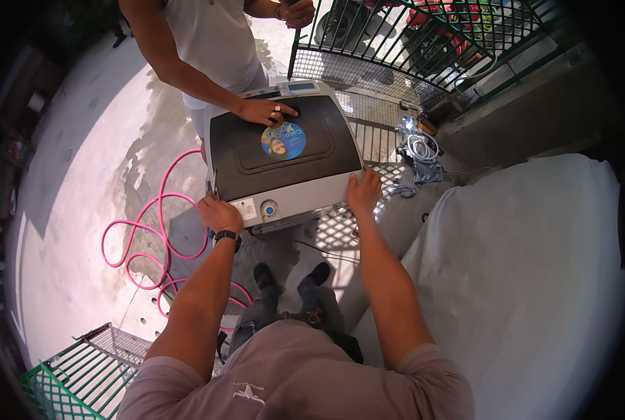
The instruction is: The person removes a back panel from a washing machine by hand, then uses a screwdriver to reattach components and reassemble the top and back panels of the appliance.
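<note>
A grey washing machine (284, 185) with a dark lid, a round blue sticker and a control panel at the far end sits in front of me. My left hand (221, 212) is closed on its near left corner, beside a white label and round blue button. My right hand (363, 187) is closed on the near right corner. A co-worker's hand (270, 112) with rings rests on the lid; their other hand (297, 14) holds a dark upright bar.
A pink hose (163, 231) lies coiled on the concrete at left. A green railing (389, 63) stands behind, another (67, 378) at lower left. Coiled white tubing (423, 147) and bags lie at right, beside a large pale covered surface (522, 266). My feet show below the machine.
</note>
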Motion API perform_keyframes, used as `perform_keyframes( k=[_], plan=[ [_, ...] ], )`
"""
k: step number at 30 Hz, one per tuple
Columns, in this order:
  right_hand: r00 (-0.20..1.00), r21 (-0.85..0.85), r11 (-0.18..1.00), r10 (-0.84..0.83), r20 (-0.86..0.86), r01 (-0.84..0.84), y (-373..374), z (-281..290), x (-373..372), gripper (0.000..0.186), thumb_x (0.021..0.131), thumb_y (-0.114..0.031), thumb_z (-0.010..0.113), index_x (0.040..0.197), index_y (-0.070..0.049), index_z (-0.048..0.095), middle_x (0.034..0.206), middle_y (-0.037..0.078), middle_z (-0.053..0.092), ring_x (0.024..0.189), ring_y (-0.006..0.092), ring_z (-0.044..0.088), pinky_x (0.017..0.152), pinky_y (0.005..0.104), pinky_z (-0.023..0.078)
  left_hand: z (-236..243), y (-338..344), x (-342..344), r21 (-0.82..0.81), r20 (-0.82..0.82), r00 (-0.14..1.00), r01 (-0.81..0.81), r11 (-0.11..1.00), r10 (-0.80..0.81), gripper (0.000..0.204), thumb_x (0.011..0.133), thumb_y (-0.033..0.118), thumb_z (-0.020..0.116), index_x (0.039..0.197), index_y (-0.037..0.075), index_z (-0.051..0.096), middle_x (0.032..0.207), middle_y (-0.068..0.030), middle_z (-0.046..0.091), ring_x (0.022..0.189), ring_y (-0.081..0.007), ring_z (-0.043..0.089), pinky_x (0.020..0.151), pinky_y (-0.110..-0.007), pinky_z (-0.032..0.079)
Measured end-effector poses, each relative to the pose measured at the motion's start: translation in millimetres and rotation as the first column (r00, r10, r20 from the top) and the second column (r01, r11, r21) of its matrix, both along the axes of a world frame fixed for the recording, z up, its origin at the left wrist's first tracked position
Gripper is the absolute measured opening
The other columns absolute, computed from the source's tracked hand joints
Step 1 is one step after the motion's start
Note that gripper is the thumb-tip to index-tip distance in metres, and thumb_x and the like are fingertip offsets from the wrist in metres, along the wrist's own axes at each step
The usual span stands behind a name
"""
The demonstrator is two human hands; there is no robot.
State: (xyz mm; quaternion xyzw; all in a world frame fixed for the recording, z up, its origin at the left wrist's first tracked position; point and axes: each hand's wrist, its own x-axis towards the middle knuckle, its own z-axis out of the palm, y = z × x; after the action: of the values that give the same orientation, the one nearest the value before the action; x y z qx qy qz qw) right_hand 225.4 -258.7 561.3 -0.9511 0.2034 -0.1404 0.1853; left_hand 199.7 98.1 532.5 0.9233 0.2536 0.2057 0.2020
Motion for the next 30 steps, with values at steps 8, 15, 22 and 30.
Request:
perform_keyframes(
  k=[8, 15, 22, 30],
  plan=[
    [0.994, 0.028, 0.994, -0.100, -0.051, 0.102, 10, -21, 16, 0.056, 0.100, -0.044, 0.048, 0.143, -0.008, 0.043, 0.130, 0.018, 0.054, 0.122, 0.0372, 0.050, 0.102, 0.0517, 0.038, 7, -2, -4, -0.037, -0.006, 1.000, -0.003, 0.999, 0.003, 0.035, 0.084, 0.005, 0.056, 0.119, -0.001, 0.054, 0.112, -0.0199, 0.057, 0.106, -0.0395, 0.055, 0.090, -0.050, 0.045],
    [0.996, 0.105, 0.992, -0.058, -0.070, 0.065, 5, -11, 17, 0.056, 0.101, -0.044, 0.046, 0.143, -0.008, 0.042, 0.132, 0.019, 0.052, 0.126, 0.0369, 0.048, 0.102, 0.0519, 0.038, -6, 1, -1, -0.205, 0.086, 0.994, -0.043, 0.978, 0.062, 0.027, 0.097, 0.012, 0.044, 0.118, -0.004, 0.054, 0.111, -0.0261, 0.057, 0.106, -0.0437, 0.054, 0.091, -0.050, 0.043],
    [0.959, 0.146, 0.989, 0.032, -0.283, 0.010, 0, 2, 16, 0.068, 0.100, -0.049, 0.046, 0.148, -0.003, 0.031, 0.138, 0.023, 0.044, 0.130, 0.0404, 0.042, 0.105, 0.0536, 0.036, -4, 1, 5, -0.235, 0.004, 0.995, -0.100, 0.967, 0.104, 0.028, 0.101, 0.020, 0.043, 0.113, -0.003, 0.055, 0.107, -0.0276, 0.060, 0.102, -0.0461, 0.056, 0.086, -0.052, 0.044],
    [0.880, 0.337, 0.939, 0.218, -0.421, -0.071, -23, 0, 24, 0.105, 0.088, -0.067, 0.057, 0.158, -0.008, 0.006, 0.152, 0.025, 0.027, 0.141, 0.0427, 0.029, 0.112, 0.0578, 0.029, 2, -1, 6, -0.238, -0.115, 0.989, -0.120, 0.964, 0.095, 0.039, 0.101, 0.033, 0.047, 0.110, -0.004, 0.056, 0.106, -0.0283, 0.061, 0.102, -0.0460, 0.057, 0.086, -0.053, 0.045]
  ],
)
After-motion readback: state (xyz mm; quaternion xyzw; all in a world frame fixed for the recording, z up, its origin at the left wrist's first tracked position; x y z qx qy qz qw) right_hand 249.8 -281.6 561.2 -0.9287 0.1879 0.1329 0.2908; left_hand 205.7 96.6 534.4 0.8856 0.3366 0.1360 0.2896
